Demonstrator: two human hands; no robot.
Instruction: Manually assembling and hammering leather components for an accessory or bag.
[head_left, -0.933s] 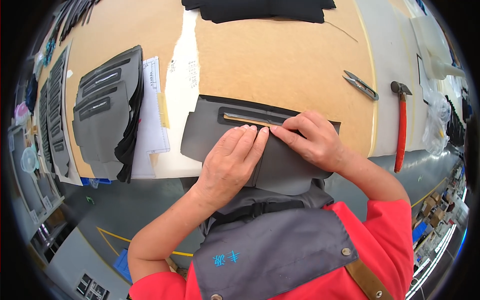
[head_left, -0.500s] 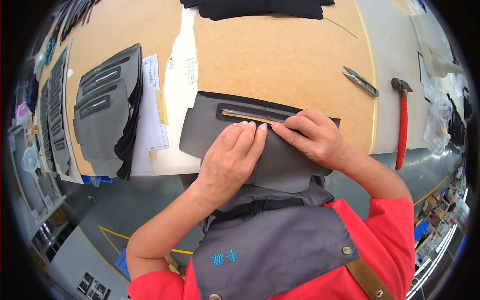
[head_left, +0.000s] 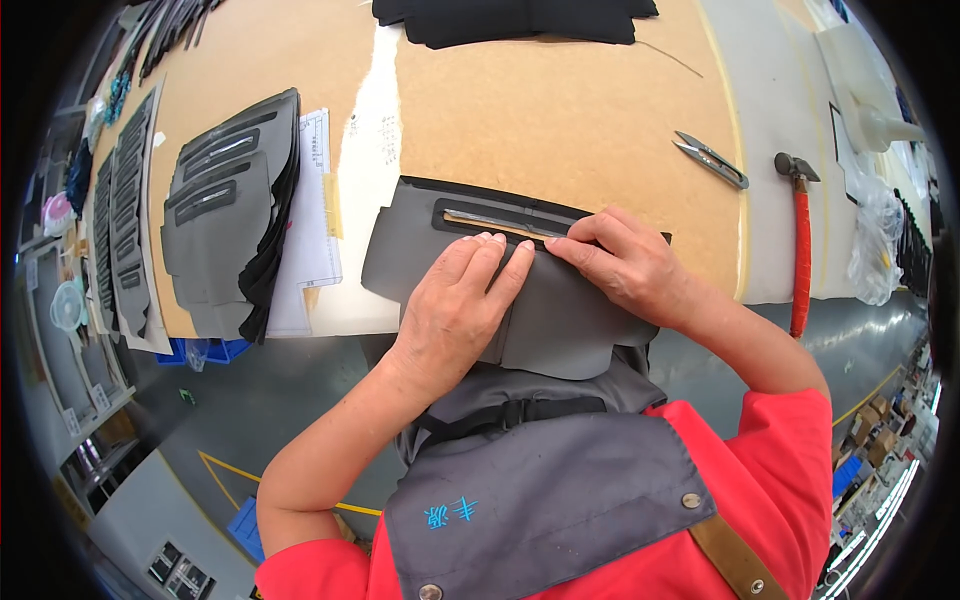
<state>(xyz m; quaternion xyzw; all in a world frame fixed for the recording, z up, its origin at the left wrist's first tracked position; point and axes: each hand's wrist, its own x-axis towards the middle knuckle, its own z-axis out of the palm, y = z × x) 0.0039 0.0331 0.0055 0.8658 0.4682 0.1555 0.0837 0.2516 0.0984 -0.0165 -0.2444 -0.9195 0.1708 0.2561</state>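
Your left hand [head_left: 455,305] lies flat and your right hand [head_left: 620,265] pinches the grey fabric panel [head_left: 420,240], slot at 12 o'clock from your fingertips.

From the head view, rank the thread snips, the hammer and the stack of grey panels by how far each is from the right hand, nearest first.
Measured from the right hand:
1. Thread snips, up and to its right on the brown board.
2. Hammer, red-handled, farther right near the table's edge.
3. Stack of grey panels, far across on the left side, beyond the left hand.
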